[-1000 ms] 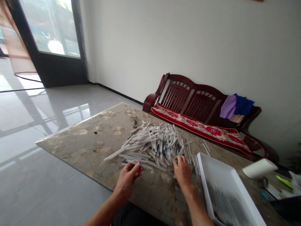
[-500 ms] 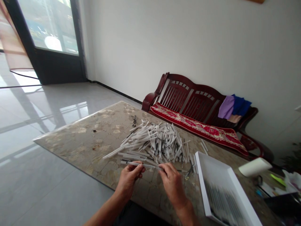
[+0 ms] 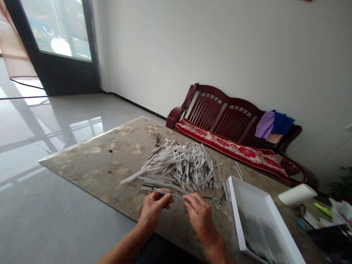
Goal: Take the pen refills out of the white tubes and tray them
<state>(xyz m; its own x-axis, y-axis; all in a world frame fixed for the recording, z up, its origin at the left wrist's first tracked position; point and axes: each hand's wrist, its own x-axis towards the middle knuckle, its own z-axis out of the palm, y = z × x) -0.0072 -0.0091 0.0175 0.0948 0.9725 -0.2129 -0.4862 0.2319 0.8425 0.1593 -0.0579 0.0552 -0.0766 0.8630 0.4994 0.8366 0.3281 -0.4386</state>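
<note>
Over the near part of the table, my left hand (image 3: 157,205) pinches a slim whitish tube (image 3: 161,190) between thumb and fingers. My right hand (image 3: 200,212) closes on the other end of the same thin piece, which spans the gap between the hands. Whether it is one part or two joined parts I cannot tell. Just beyond the hands lies a loose pile of white tubes (image 3: 176,161), with thin dark sticks mixed in. To the right, a white open box (image 3: 235,216) holds a row of many slim grey sticks (image 3: 260,234).
Black tied cords (image 3: 157,139) lie behind the pile. A white roll (image 3: 297,195) and a yellow-green object (image 3: 324,210) lie right of the box. A dark red wooden bench (image 3: 220,110) stands beyond the patterned table (image 3: 93,157).
My right hand has shifted slightly down and its fingers sit closer around the tube's end. The left hand has moved a little right. The pile and box look unchanged.
</note>
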